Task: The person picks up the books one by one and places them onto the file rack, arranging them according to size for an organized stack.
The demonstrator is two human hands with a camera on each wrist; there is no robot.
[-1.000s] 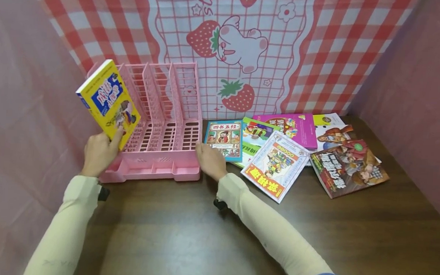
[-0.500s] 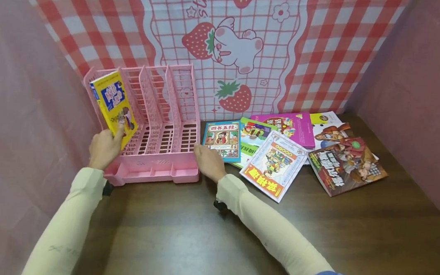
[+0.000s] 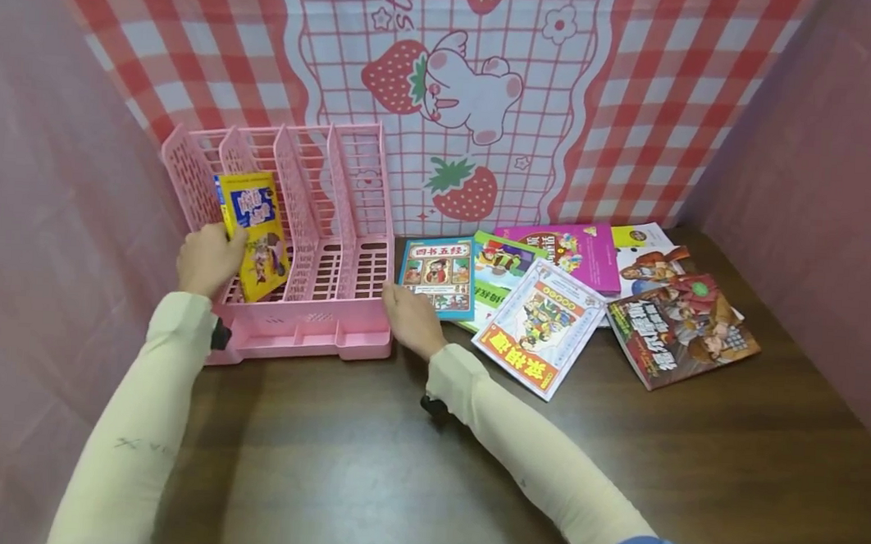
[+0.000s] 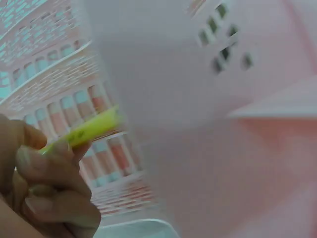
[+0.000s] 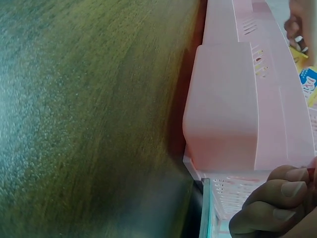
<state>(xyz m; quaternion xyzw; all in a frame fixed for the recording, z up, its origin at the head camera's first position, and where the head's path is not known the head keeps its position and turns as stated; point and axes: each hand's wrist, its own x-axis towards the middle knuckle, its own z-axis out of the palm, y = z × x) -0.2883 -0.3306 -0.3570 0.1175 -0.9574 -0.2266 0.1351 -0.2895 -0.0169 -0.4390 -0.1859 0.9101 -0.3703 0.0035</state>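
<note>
My left hand (image 3: 210,260) grips a thin yellow book (image 3: 265,255) by its left edge. The book stands upright in the left part of a pink slotted book rack (image 3: 322,319), cover facing right and forward; which compartment its base sits in I cannot tell. In the left wrist view, thumb and fingers pinch the book's narrow yellow edge (image 4: 86,134), behind the rack's blurred front wall (image 4: 133,64). My right hand (image 3: 412,318) holds the rack's front right corner. In the right wrist view its curled fingers (image 5: 272,203) lie at the rack's end.
Right of the rack lie a blue book (image 3: 438,276), a green book (image 3: 494,287), a white-bordered book (image 3: 539,327), a magenta book (image 3: 599,260) and a brown book (image 3: 684,330), partly overlapping. They rest on a dark wooden table (image 3: 367,457) before a strawberry-print checked cloth (image 3: 651,111).
The left hand has brought the yellow book right and down, from above the rack's left side into it. The right hand keeps its place on the corner.
</note>
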